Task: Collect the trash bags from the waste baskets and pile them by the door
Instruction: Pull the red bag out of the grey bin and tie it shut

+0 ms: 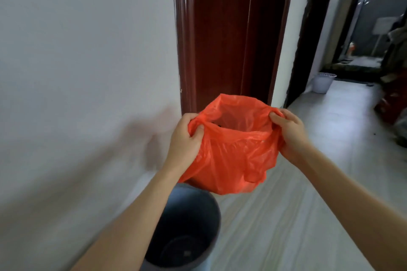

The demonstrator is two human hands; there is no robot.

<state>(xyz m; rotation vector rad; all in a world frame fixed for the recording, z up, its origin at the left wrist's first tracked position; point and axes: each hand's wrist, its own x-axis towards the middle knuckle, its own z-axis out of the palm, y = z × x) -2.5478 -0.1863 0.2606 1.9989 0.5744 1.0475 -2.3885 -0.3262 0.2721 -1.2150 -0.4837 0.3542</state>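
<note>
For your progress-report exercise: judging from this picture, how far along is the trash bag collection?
Done: the orange bag is lifted clear of the grey basket, which looks empty. In hand: the left hand and right hand grip its rim. Left: the white basket down the hall is unvisited; no pile shows by any door.

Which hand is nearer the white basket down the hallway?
Right. The right hand grips the orange plastic bag on the white basket's side; the left hand grips its far side.
</note>
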